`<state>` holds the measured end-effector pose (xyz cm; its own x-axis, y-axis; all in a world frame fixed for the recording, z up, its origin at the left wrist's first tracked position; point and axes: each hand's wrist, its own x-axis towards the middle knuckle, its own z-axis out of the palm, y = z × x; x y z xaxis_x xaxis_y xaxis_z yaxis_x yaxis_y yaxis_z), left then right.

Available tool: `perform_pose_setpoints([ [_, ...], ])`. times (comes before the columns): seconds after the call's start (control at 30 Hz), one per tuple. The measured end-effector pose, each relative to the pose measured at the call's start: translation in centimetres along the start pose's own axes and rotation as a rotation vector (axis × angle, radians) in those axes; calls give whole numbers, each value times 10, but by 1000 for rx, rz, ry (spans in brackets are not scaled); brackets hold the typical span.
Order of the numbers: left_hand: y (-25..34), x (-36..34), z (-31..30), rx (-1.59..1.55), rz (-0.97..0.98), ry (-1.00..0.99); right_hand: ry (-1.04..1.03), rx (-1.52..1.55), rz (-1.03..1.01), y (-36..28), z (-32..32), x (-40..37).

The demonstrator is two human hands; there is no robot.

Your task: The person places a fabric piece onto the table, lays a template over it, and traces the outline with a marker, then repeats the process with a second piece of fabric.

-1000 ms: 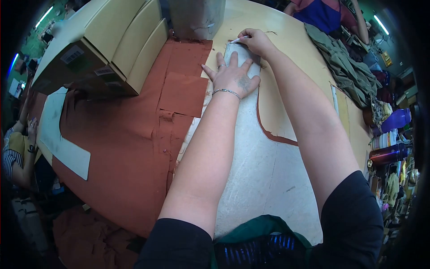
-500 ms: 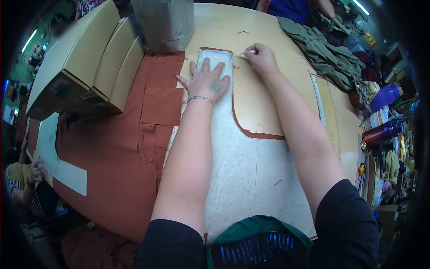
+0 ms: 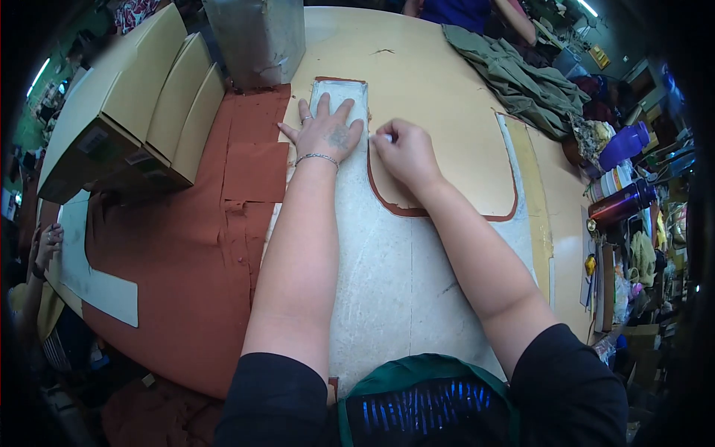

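Note:
My left hand lies flat with spread fingers on the narrow upper arm of a large pale pattern board. Reddish-brown fabric lies under this board and shows as a thin strip along its curved cutout. My right hand is closed around a white pen, at the inner edge of that narrow arm. Most of the pen is hidden by the fingers.
Cardboard boxes and a grey metal block stand on more reddish-brown fabric at the left. Another pale pattern piece lies there, near another person's hand. Green cloth and a purple bottle are at the right.
My right hand has moved down along the board's inner edge, from near its top end, with the pen. The left hand stays pressed on the board. The whole view has shifted slightly.

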<state>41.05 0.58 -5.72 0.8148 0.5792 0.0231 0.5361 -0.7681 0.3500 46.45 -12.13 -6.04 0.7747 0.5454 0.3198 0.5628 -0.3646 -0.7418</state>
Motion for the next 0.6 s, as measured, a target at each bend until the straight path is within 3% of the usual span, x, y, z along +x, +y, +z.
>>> perform_pose_setpoints([
  [0.17,1,-1,8,-2,4,193,0,116,-49,-12,-6,-48],
  [0.27,-4,-7,-2,-92,89,106,45,161,-81,-4,-1,-52],
  [0.37,-14,-32,-14,-158,169,-134,75,167,-113,-2,0,-51],
  [0.47,-10,-87,-32,-61,228,-240,116,100,-192,5,2,-50],
  [0.6,-4,-128,-20,164,202,-228,88,82,-164,5,3,-52],
])
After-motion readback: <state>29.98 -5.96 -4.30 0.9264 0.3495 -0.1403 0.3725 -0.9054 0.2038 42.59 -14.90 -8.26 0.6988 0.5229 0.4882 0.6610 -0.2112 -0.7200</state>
